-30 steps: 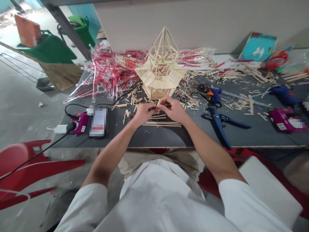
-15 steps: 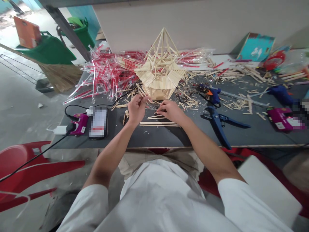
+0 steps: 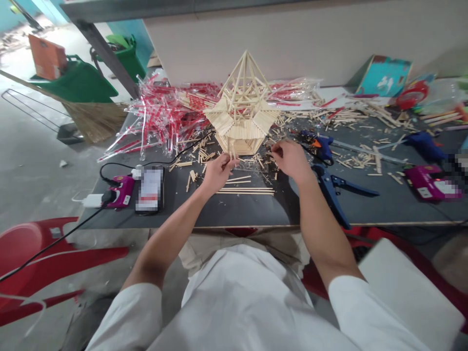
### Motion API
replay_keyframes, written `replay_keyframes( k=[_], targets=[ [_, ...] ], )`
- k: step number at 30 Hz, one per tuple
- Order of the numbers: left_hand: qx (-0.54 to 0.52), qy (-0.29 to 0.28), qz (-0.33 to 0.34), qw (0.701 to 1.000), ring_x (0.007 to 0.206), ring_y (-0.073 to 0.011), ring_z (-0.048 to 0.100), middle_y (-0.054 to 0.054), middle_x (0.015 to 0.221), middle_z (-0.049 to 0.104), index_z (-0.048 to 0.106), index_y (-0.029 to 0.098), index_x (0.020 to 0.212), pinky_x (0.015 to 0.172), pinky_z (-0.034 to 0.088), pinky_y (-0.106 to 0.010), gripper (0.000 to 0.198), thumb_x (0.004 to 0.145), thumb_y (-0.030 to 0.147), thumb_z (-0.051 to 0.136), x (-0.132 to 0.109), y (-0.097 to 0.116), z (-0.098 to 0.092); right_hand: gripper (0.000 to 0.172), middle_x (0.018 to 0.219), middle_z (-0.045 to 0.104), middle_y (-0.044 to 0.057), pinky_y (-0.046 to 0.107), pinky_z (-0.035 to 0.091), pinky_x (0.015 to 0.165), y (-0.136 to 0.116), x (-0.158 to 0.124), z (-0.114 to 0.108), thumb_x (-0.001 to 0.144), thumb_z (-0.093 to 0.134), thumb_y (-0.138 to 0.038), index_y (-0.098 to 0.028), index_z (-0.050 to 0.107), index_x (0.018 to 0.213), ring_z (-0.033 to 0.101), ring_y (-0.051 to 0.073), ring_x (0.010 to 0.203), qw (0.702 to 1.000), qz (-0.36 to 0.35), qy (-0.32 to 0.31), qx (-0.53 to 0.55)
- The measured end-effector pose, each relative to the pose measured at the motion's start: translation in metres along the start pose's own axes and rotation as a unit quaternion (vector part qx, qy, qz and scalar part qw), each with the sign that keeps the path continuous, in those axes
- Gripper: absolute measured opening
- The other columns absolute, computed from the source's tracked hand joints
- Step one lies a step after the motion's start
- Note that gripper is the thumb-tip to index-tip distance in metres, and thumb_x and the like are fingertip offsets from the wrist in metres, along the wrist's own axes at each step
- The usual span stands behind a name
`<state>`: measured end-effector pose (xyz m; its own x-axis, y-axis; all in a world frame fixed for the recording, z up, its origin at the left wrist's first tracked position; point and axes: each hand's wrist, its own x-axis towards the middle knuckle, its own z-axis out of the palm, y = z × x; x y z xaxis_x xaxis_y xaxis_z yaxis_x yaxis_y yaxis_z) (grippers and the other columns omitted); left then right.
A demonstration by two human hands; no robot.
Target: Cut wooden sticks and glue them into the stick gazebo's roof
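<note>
A dark counter (image 3: pixel 183 207) runs across the view, and on its far left side lies a wide heap of red and clear wrappers (image 3: pixel 164 117). Next in size is the stick model (image 3: pixel 243 130), standing upright at the middle of the counter with an open pointed frame on top and sloping panels below. To its right, nearer the front edge, lies a blue cutter (image 3: pixel 331 196), its handles apart and its head partly behind the right forearm. The right hand (image 3: pixel 291 158) is raised just right of the model's base, fingers curled; whether they hold anything I cannot tell. The left hand (image 3: pixel 217 173) is at the front of the base, its fingers pinching a few short sticks (image 3: pixel 231 149) that point up toward the model. A phone (image 3: pixel 149 189) lies to the left beside a purple socket box (image 3: pixel 123 191), and a blue glue gun (image 3: pixel 323 146) rests beyond the cutter. Smallest are the thin long sticks (image 3: pixel 246 193), side by side in front of the left hand, and the scraps (image 3: pixel 288 157) scattered around the model.
</note>
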<state>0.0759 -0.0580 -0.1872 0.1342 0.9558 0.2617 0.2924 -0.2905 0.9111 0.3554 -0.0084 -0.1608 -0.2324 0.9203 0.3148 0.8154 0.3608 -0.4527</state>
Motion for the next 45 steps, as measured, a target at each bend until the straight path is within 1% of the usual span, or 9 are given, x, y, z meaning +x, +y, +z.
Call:
replay_keyframes(
  k=[3, 8, 12, 18, 21, 23, 27, 35, 45],
  targets=[
    [0.016, -0.036, 0.006, 0.999, 0.083, -0.0173, 0.073, -0.006, 0.102, 0.078, 0.075, 0.019, 0.109, 0.069, 0.06, -0.026, 0.035, 0.1, 0.05, 0.06, -0.001, -0.001, 0.001, 0.008, 0.084, 0.07, 0.009, 0.039, 0.052, 0.079, -0.008, -0.001, 0.001, 0.086, 0.071, -0.025, -0.017, 0.071, 0.09, 0.064, 0.024, 0.076, 0.996, 0.021, 0.014, 0.086],
    [0.058, -0.081, 0.035, 0.994, 0.072, -0.0147, 0.065, -0.003, 0.088, 0.075, 0.075, 0.019, 0.098, 0.071, 0.052, -0.026, 0.027, 0.1, 0.039, 0.058, 0.0, 0.002, -0.001, 0.037, 0.086, 0.069, 0.002, 0.031, 0.049, 0.07, -0.055, -0.011, 0.017, 0.09, 0.072, -0.049, -0.022, 0.07, 0.116, 0.06, 0.018, 0.073, 0.952, -0.041, -0.056, 0.297],
    [0.085, -0.098, 0.052, 0.99, 0.069, -0.0145, 0.06, 0.0, 0.074, 0.066, 0.07, 0.017, 0.081, 0.069, 0.044, -0.026, 0.024, 0.097, 0.032, 0.059, 0.001, 0.003, -0.004, 0.029, 0.082, 0.065, 0.001, 0.03, 0.046, 0.069, -0.079, -0.017, 0.031, 0.095, 0.065, -0.051, -0.024, 0.069, 0.102, 0.055, 0.016, 0.071, 0.945, -0.083, -0.089, 0.304],
    [0.088, -0.115, 0.058, 0.988, 0.072, -0.0146, 0.059, 0.001, 0.071, 0.063, 0.071, 0.017, 0.076, 0.069, 0.041, -0.025, 0.029, 0.096, 0.037, 0.061, 0.004, 0.004, -0.008, 0.021, 0.09, 0.073, 0.003, 0.031, 0.045, 0.072, -0.076, -0.016, 0.033, 0.095, 0.066, -0.042, -0.021, 0.067, 0.088, 0.058, 0.016, 0.073, 0.943, -0.086, -0.075, 0.313],
    [0.088, -0.113, 0.059, 0.988, 0.079, -0.0158, 0.062, -0.001, 0.079, 0.068, 0.072, 0.016, 0.075, 0.075, 0.044, -0.026, 0.028, 0.094, 0.036, 0.065, 0.005, 0.005, -0.01, 0.019, 0.083, 0.073, 0.003, 0.03, 0.043, 0.07, -0.074, -0.015, 0.035, 0.093, 0.069, -0.038, -0.02, 0.07, 0.086, 0.058, 0.015, 0.071, 0.944, -0.091, -0.072, 0.309],
    [0.096, -0.112, 0.052, 0.988, 0.074, -0.0143, 0.059, 0.001, 0.074, 0.065, 0.071, 0.016, 0.073, 0.071, 0.042, -0.024, 0.026, 0.091, 0.035, 0.067, 0.005, 0.004, -0.013, 0.018, 0.078, 0.071, 0.002, 0.029, 0.042, 0.068, -0.075, -0.014, 0.038, 0.091, 0.071, -0.036, -0.019, 0.071, 0.084, 0.057, 0.015, 0.069, 0.942, -0.088, -0.074, 0.316],
    [0.126, -0.114, 0.037, 0.985, 0.065, -0.0107, 0.047, 0.004, 0.064, 0.052, 0.068, 0.015, 0.069, 0.063, 0.033, -0.022, 0.027, 0.086, 0.036, 0.072, 0.004, 0.002, -0.019, 0.02, 0.075, 0.067, 0.001, 0.028, 0.04, 0.065, -0.078, -0.015, 0.044, 0.089, 0.073, -0.036, -0.018, 0.071, 0.081, 0.053, 0.014, 0.066, 0.937, -0.078, -0.072, 0.334],
    [0.148, -0.12, 0.028, 0.981, 0.063, -0.0092, 0.039, 0.005, 0.061, 0.043, 0.067, 0.014, 0.067, 0.061, 0.029, -0.021, 0.035, 0.087, 0.043, 0.07, 0.005, 0.007, -0.023, 0.022, 0.08, 0.07, 0.002, 0.03, 0.041, 0.068, -0.076, -0.014, 0.051, 0.088, 0.075, -0.039, -0.018, 0.073, 0.082, 0.057, 0.015, 0.07, 0.934, -0.076, -0.069, 0.341],
    [0.143, -0.128, 0.028, 0.981, 0.063, -0.0091, 0.041, 0.005, 0.06, 0.045, 0.066, 0.014, 0.066, 0.062, 0.03, -0.021, 0.034, 0.087, 0.04, 0.069, 0.007, 0.005, -0.023, 0.023, 0.078, 0.072, 0.003, 0.031, 0.042, 0.068, -0.079, -0.013, 0.052, 0.084, 0.078, -0.041, -0.019, 0.077, 0.081, 0.059, 0.016, 0.07, 0.931, -0.046, -0.062, 0.356]
  ],
)
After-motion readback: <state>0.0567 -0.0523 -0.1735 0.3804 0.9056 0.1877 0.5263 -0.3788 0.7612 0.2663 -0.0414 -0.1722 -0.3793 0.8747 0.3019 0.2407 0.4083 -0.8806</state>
